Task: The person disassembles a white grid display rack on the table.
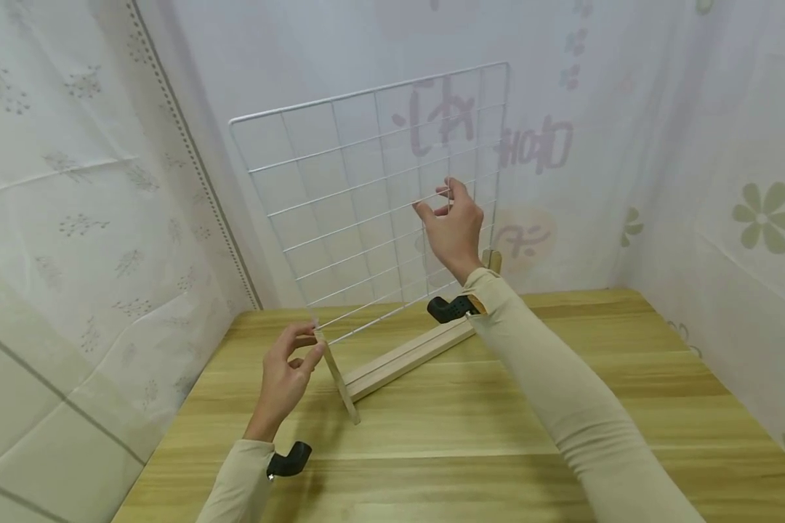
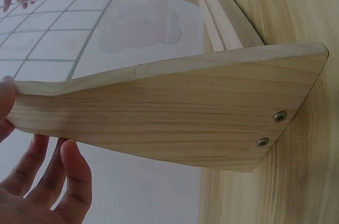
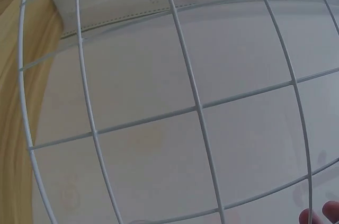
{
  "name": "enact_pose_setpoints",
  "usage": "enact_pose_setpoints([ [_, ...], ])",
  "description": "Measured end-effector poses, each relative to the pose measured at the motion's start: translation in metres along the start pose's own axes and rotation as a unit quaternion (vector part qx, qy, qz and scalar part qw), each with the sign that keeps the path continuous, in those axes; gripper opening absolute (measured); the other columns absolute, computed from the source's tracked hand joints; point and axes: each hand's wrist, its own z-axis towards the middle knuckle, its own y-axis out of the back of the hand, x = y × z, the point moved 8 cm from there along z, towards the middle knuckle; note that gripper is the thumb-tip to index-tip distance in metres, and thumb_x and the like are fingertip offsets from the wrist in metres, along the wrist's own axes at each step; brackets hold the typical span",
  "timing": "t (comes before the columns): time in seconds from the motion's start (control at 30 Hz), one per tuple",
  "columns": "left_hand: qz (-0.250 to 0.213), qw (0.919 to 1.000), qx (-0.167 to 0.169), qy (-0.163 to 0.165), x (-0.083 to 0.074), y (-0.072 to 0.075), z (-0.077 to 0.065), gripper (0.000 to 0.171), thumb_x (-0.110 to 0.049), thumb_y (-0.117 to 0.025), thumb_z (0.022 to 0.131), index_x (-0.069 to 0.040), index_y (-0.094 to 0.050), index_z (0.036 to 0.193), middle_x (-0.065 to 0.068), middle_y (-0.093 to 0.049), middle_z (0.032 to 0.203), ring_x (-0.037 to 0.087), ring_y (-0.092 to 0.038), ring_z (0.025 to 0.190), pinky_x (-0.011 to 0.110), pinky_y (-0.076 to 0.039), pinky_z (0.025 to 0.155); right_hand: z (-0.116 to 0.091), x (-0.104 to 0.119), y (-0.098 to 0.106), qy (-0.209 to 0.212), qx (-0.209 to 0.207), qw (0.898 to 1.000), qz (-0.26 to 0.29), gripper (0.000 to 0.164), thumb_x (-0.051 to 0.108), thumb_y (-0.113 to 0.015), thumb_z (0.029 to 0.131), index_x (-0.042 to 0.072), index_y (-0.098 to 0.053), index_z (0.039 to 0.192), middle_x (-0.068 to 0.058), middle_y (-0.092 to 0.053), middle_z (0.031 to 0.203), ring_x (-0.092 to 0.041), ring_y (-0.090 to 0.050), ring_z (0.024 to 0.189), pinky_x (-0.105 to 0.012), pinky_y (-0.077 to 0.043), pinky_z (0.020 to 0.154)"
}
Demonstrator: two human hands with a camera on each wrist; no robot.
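Note:
A white wire grid panel (image 1: pixel 369 92) stands tilted above a wooden stand, its lower left corner against the top of the stand's left side board (image 1: pixel 339 378). My left hand (image 1: pixel 284 378) grips the upper end of that board, thumb on one edge and fingers on the other; the left wrist view shows the board's (image 2: pixel 175 113) outer face with two metal screws. Farther right, my right hand (image 1: pixel 454 229) pinches wires of the grid near its middle right. In the right wrist view only its fingertips (image 3: pixel 331 211) show, beside a wire. A wooden crossbar (image 1: pixel 412 357) joins the stand's sides.
The stand rests on a wood-grain table (image 1: pixel 497 436). Its right side board (image 1: pixel 495 261) is partly hidden behind my right wrist. Printed white curtains (image 1: pixel 693 145) enclose the table at the back and sides. A black wrist camera (image 1: pixel 291 459) sits at my left cuff.

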Motion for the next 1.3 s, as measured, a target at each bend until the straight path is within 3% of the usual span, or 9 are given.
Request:
enact_pose_setpoints([
  [0.43,-0.009,0.9999,0.0,0.012,0.006,-0.003,-0.006,0.033,-0.013,-0.067,0.097,-0.008,-0.06,0.129,0.011,-0.063,0.125,-0.005,-0.059,0.104,0.022,-0.057,0.067,0.007,0.022,0.001,0.011,0.011,1.0,-0.01,0.062,0.025,-0.076,0.091,0.003,-0.05,0.143,-0.012,-0.065,0.133,-0.029,-0.067,0.1,-0.04,-0.054,0.086],
  [0.83,-0.008,0.9999,0.0,-0.012,0.003,-0.003,-0.006,0.036,-0.012,-0.066,0.098,-0.01,-0.06,0.134,0.011,-0.06,0.127,-0.006,-0.059,0.104,0.021,-0.056,0.064,0.022,0.045,0.025,0.03,-0.009,0.999,-0.027,0.06,0.027,-0.074,0.092,0.004,-0.051,0.142,-0.011,-0.067,0.131,-0.024,-0.068,0.092,-0.037,-0.055,0.084],
  [1.3,-0.003,1.0,0.0,-0.009,0.001,-0.003,-0.003,0.036,-0.012,-0.065,0.099,-0.013,-0.059,0.134,0.012,-0.059,0.13,-0.004,-0.059,0.106,0.028,-0.058,0.064,0.024,0.034,0.055,0.013,-0.015,0.998,-0.053,0.06,0.03,-0.072,0.093,0.007,-0.05,0.144,-0.008,-0.067,0.132,-0.022,-0.066,0.088,-0.024,-0.047,0.074],
])
